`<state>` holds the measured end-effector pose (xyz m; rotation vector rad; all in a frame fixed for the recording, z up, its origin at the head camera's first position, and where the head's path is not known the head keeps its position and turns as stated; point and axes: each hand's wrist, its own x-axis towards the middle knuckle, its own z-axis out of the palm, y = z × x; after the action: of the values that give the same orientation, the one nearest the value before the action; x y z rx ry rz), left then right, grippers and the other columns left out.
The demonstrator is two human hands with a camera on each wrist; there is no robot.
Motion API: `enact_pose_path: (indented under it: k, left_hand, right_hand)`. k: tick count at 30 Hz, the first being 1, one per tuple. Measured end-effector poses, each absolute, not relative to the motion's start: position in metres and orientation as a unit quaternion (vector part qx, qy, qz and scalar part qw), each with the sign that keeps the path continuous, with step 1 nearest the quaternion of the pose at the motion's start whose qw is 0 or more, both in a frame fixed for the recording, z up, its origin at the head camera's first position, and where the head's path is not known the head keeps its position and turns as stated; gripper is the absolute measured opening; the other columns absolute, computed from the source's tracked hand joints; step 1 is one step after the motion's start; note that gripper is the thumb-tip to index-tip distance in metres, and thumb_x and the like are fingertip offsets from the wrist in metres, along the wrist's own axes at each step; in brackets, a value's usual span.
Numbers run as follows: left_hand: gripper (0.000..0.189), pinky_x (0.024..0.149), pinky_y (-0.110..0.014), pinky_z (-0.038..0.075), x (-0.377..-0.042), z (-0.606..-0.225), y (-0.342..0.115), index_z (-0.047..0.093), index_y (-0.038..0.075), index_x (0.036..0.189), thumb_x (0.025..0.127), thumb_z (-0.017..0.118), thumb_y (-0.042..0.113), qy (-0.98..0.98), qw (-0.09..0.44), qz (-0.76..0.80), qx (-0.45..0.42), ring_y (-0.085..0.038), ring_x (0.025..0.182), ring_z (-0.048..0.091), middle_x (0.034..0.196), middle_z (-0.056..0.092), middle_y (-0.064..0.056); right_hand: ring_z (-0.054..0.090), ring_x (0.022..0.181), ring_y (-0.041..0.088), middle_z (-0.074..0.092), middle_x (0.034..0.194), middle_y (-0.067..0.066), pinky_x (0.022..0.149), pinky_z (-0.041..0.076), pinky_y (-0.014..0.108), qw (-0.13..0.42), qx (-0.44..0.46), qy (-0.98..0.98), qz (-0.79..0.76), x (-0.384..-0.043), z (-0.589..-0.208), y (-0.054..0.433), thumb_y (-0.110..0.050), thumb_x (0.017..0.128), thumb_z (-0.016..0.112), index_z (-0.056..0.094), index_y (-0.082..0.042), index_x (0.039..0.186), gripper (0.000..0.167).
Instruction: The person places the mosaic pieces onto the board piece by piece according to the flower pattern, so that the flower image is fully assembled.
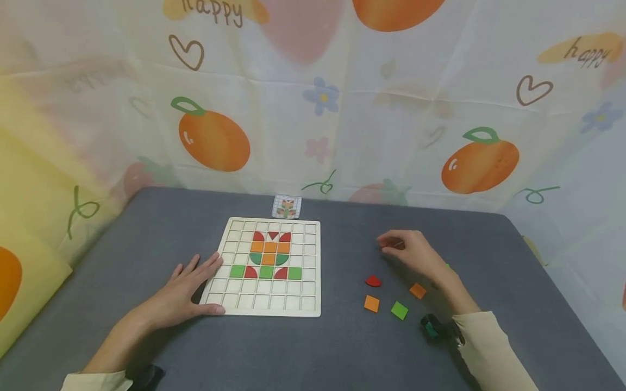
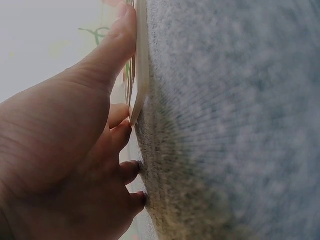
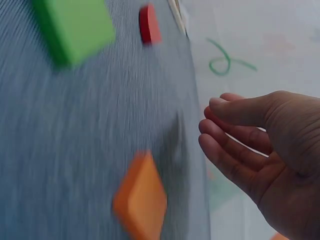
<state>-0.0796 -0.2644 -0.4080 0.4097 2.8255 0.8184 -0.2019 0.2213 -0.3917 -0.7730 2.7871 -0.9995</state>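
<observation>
Right sleeve (image 1: 494,347) lies nearest. Left hand (image 1: 178,293): fingers spread, on board (image 1: 298,302) edge. Right hand (image 1: 415,254): fingers narrow; cannot tell if loaded. Loose tiles (image 1: 399,310) lie right of board. Apparent step: pattern filling; next likely calls for adding a tile.

Free lane mid-frame; tile cluster and right arm obstruct centre-right.
Bare grey tabletop (image 1: 342,336) runs between the board (image 1: 308,301) and the loose pieces, continuing along the bottom centre of the frame. Lane's right side: right hand (image 1: 415,252) above the table, then red piece (image 1: 373,281) and orange square (image 1: 371,303) below it in frame. Gaps among these, the second orange square (image 1: 418,290) and green square (image 1: 399,310) are narrow; right forearm and dark wrist device (image 1: 432,327) block access from lower right. Left hand (image 1: 183,296) blocks the board's left edge; small card (image 1: 286,207) sits just beyond its top edge, hanging cloth (image 1: 323,54) behind.
</observation>
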Motion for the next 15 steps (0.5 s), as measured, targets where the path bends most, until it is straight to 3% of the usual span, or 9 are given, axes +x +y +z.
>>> enact_pose_path:
  k: [15]
  left_hand:
    - [0.109, 0.109, -0.071, 0.004, -0.080, -0.409, -0.265, 0.030, 0.006, 0.154, 0.072, 0.074, 0.064, 0.950, 0.085, 0.268, 0.136, -0.054, 0.143, 0.008, 0.160, 0.022, -0.017]
  right_hand:
    - [0.069, 0.093, 0.028, 0.071, 0.103, 0.012, 0.076, 0.058, 0.035, 0.027, -0.204, 0.935, -0.288, -0.185, -0.388, 0.293, -0.001, 0.088, 0.070, 0.069, -0.002, 0.116, 0.028]
